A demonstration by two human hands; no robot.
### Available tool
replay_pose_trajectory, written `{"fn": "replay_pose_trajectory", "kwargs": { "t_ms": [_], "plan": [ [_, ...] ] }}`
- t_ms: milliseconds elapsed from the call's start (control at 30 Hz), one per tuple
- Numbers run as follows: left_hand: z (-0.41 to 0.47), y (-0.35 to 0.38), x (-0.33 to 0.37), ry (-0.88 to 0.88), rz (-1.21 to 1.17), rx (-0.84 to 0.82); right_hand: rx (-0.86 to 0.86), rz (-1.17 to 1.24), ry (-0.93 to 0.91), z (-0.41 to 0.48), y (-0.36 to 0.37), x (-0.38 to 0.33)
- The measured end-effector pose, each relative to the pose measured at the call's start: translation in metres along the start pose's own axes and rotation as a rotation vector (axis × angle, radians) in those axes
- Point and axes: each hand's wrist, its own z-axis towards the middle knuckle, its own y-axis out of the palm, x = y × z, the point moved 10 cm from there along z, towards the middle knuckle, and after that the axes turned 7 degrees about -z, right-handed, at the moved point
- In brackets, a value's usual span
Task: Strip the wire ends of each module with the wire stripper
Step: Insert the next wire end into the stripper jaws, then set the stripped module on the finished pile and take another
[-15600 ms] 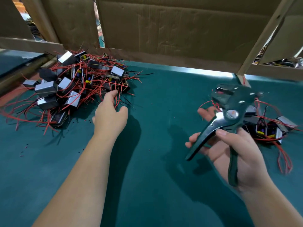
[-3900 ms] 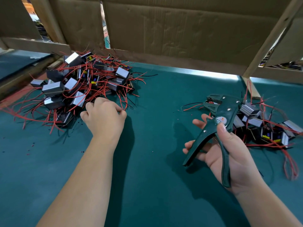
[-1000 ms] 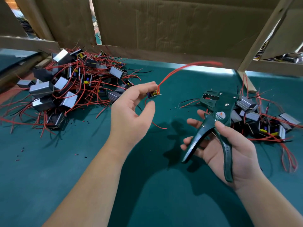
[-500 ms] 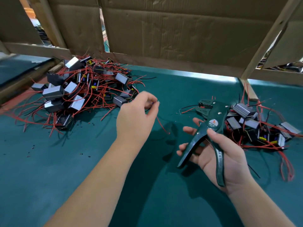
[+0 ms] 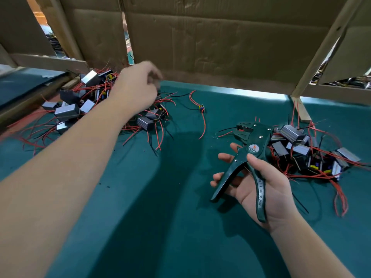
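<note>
- The right grip is wrapped round the wire stripper. The tool's two handles stand apart.
- The left grip hangs over the left pile of modules. It is blurry, so I cannot tell if it holds anything.
- One small module lies alone on the green bench, between the piles.
- It looks light, and its red wires look thin and bendy. I would pinch the little body, so a wire end sticks out.
- In the left pile the wires are all tangled, so one module may drag others along.
- The right pile of modules sits just behind the stripper.
- A cardboard wall stands at the back.
</note>
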Motion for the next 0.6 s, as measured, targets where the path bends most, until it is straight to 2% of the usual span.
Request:
{"fn": "replay_pose_trajectory", "kwargs": {
  "t_ms": [100,200,333,600],
  "plan": [
    [-0.022,0.002,-0.031,-0.169,0.227,-0.071,-0.007,-0.020,-0.001,0.000,0.003,0.002],
    [-0.042,0.020,-0.057,-0.281,0.356,-0.180,-0.019,-0.043,0.005,-0.001,0.005,0.004],
    [-0.051,0.056,-0.075,-0.192,0.452,-0.307,-0.024,-0.076,-0.003,-0.003,0.006,0.004],
    [-0.049,0.043,-0.079,-0.089,0.343,-0.066,0.000,-0.068,-0.015,-0.002,0.002,0.000]
  ]
}}
